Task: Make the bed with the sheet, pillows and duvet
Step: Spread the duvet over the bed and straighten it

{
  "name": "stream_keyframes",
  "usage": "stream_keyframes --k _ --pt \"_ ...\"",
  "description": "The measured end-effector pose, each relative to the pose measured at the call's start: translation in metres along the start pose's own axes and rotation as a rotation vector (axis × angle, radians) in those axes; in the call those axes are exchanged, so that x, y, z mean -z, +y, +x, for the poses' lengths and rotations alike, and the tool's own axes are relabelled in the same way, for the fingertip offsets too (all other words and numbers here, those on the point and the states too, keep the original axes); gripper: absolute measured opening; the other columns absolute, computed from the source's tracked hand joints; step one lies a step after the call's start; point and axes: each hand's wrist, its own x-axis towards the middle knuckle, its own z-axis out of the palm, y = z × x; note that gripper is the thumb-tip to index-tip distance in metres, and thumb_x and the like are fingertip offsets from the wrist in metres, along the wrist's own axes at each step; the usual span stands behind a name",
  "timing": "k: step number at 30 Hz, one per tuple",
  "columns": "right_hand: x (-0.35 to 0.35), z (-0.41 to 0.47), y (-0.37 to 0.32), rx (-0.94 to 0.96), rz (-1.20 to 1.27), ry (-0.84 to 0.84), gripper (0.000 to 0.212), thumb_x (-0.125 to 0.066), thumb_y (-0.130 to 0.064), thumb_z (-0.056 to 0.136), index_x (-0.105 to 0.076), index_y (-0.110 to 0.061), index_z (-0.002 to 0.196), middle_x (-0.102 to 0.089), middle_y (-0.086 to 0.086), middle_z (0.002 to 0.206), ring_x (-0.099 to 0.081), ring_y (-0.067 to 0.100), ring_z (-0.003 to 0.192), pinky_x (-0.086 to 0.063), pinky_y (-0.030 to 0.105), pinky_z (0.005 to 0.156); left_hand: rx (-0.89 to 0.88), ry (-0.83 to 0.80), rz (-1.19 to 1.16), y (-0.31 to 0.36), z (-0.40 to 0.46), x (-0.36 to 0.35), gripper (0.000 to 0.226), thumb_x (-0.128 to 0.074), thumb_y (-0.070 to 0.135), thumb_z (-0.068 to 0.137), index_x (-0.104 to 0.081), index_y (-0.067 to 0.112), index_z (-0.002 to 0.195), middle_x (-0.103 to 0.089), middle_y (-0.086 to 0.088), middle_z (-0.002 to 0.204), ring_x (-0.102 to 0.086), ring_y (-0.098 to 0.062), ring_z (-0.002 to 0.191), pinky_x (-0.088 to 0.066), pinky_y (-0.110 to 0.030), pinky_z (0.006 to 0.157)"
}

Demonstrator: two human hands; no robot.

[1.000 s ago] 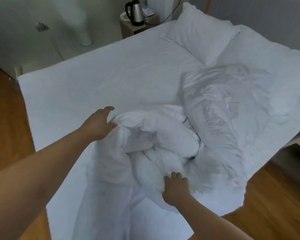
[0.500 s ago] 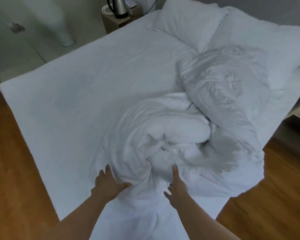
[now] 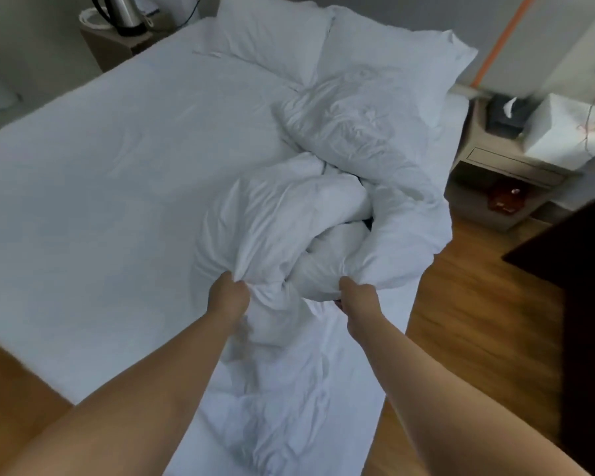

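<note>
A white duvet point(image 3: 310, 214) lies bunched in a crumpled heap on the right half of the bed, and part of it trails down toward me. My left hand point(image 3: 229, 297) grips a fold at the heap's near left edge. My right hand point(image 3: 358, 298) grips another fold at its near right edge. A white sheet point(image 3: 110, 187) covers the mattress and lies flat on the left side. Two white pillows sit at the head of the bed, one point(image 3: 272, 32) on the left and one point(image 3: 392, 42) on the right.
A nightstand point(image 3: 114, 42) with a kettle point(image 3: 119, 12) stands at the far left of the bed. Another nightstand point(image 3: 509, 166) with a white box point(image 3: 564, 128) and a tissue box point(image 3: 505, 115) stands on the right. Dark furniture point(image 3: 571, 269) juts in at the right over wooden floor point(image 3: 461, 321).
Both hands went from resting open against the duvet to gripping folds of it. The heap has shifted toward the bed's right side and the view has swung right.
</note>
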Motion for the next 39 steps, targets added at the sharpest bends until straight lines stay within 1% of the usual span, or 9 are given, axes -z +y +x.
stream_keyframes --k 7,14,18,22,26,30,33,35,39 --pt "0.049 -0.015 -0.083 0.073 -0.167 -0.047 0.017 -0.051 -0.006 0.092 -0.058 -0.002 0.107 -0.058 0.015 0.105 -0.056 0.025 0.074 -0.051 0.032 0.063 -0.017 0.104 -0.205 0.003 0.001 0.114 0.029 -0.047 0.029 0.097 -0.064 0.005 0.097 -0.066 -0.012 0.097 -0.061 -0.026 0.088 -0.050 -0.033 0.080" --pt "0.044 -0.069 -0.156 0.191 -0.010 0.222 0.024 -0.049 -0.023 0.088 -0.056 -0.012 0.108 -0.060 0.008 0.098 -0.057 0.022 0.082 -0.047 0.031 0.066 0.166 0.051 0.075 -0.023 0.077 0.217 0.030 -0.047 0.025 0.101 -0.060 0.006 0.119 -0.063 -0.019 0.121 -0.061 -0.032 0.109 -0.047 -0.035 0.092" --pt "-0.040 -0.093 -0.089 0.240 -0.401 0.349 0.033 -0.049 -0.035 0.090 -0.058 -0.004 0.098 -0.062 0.013 0.091 -0.059 0.031 0.086 -0.047 0.037 0.074 0.092 -0.163 0.229 -0.055 0.113 0.228 0.051 -0.055 0.047 0.095 -0.058 0.008 0.128 -0.062 -0.019 0.126 -0.063 -0.036 0.103 -0.050 -0.037 0.087" --pt "-0.170 -0.111 0.005 0.228 -0.943 0.074 0.051 -0.053 -0.044 0.095 -0.060 0.002 0.116 -0.063 0.022 0.120 -0.058 0.035 0.115 -0.043 0.033 0.095 -0.156 -0.433 0.205 -0.047 0.089 0.216 0.057 -0.047 0.057 0.095 -0.043 0.027 0.144 -0.045 -0.002 0.146 -0.048 -0.026 0.129 -0.038 -0.037 0.105" --pt "-0.266 -0.149 0.066 0.308 -1.084 -0.172 0.045 -0.050 -0.042 0.097 -0.058 -0.003 0.117 -0.062 0.018 0.119 -0.057 0.034 0.112 -0.042 0.033 0.092 -0.113 -0.737 0.044 -0.023 0.069 0.198 0.046 -0.051 0.062 0.091 -0.053 0.033 0.126 -0.059 0.013 0.121 -0.054 -0.012 0.116 -0.042 -0.031 0.099" --pt "-0.281 -0.163 0.086 0.458 -1.013 -0.379 0.029 -0.052 -0.033 0.096 -0.065 -0.008 0.105 -0.067 0.015 0.104 -0.061 0.029 0.097 -0.045 0.035 0.081 -0.175 -0.515 0.179 -0.029 0.089 0.189 0.028 -0.055 0.020 0.095 -0.062 0.011 0.121 -0.068 -0.009 0.107 -0.062 -0.023 0.089 -0.050 -0.032 0.078" --pt "-0.230 -0.135 0.088 0.576 -0.718 0.181 0.014 -0.058 -0.034 0.092 -0.067 -0.023 0.095 -0.065 0.004 0.093 -0.057 0.016 0.085 -0.050 0.036 0.082 -0.101 -0.376 0.106 -0.024 0.109 0.203 0.028 -0.042 0.015 0.091 -0.063 0.001 0.103 -0.067 -0.018 0.096 -0.061 -0.030 0.080 -0.047 -0.033 0.068" --pt "-0.181 -0.106 0.091 0.460 -0.666 0.513 0.053 -0.067 -0.046 0.088 -0.053 -0.023 0.134 -0.056 0.010 0.129 -0.050 0.025 0.120 -0.044 0.042 0.102 -0.071 -0.341 0.066 -0.018 0.123 0.213 0.027 -0.041 0.016 0.090 -0.063 0.003 0.098 -0.067 -0.016 0.096 -0.062 -0.032 0.084 -0.048 -0.036 0.070" --pt "-0.120 -0.051 0.113 -0.048 -0.990 0.367 0.127 -0.072 -0.070 0.070 0.013 -0.027 0.154 0.011 0.011 0.163 0.001 0.040 0.150 -0.020 0.054 0.118 -0.009 -0.251 0.019 -0.019 0.148 0.230 0.023 -0.044 0.015 0.089 -0.061 0.000 0.094 -0.066 -0.019 0.096 -0.062 -0.035 0.086 -0.051 -0.041 0.074"
